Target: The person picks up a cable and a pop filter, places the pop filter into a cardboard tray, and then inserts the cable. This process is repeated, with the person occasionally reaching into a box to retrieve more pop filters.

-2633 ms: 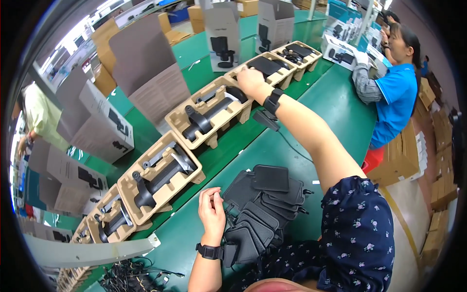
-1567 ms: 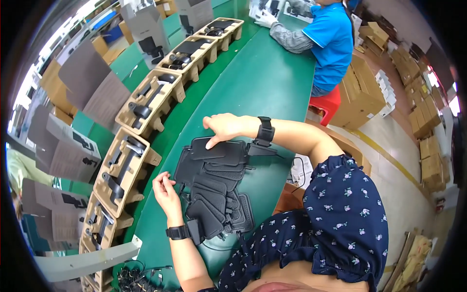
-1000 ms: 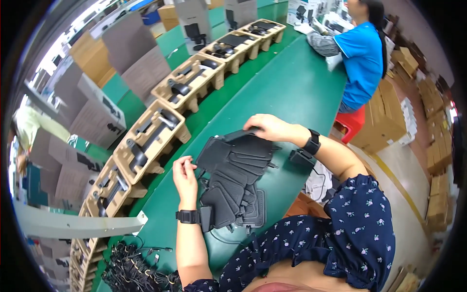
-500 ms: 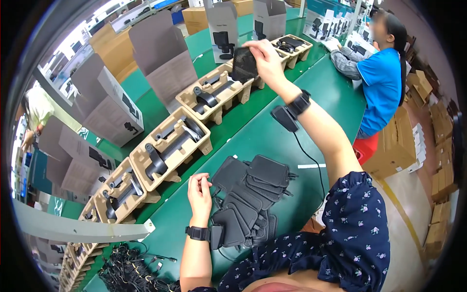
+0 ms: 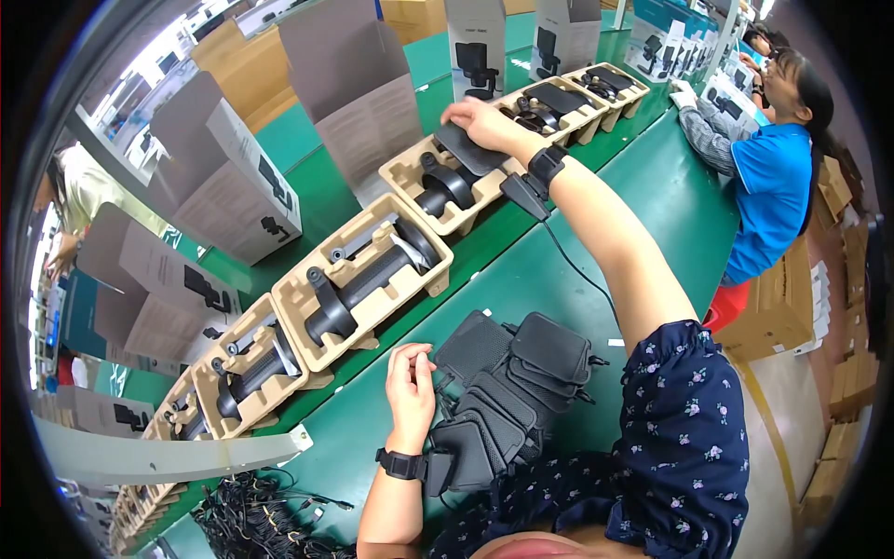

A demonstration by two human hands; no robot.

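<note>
My right hand [image 5: 489,126] reaches out over a moulded tan tray [image 5: 396,175]. Its fingers grip the upper edge of a flat black mesh panel, seemingly a microphone pop filter [image 5: 468,152], tilted over the tray's far end. Black microphone parts [image 5: 444,186] lie in that tray's near end. Close to me, my left hand [image 5: 410,387] hovers palm up, fingers loosely curled and thumb apart, with nothing visible in it. Right beside it lies an overlapping pile of similar black panels [image 5: 503,396] with small stubs on their edges.
More filled tan trays [image 5: 368,345] form a diagonal row on the green table [image 5: 605,219]. Open grey cartons [image 5: 358,102] stand behind them. Tangled black cables [image 5: 251,517] lie at lower left, below a grey metal bar [image 5: 177,456]. A co-worker in blue [image 5: 768,186] sits at right.
My right hand has lowered the panel from an upright hold to a flatter tilt over the tray. My left hand stays beside the pile. The whole view has shifted slightly.
</note>
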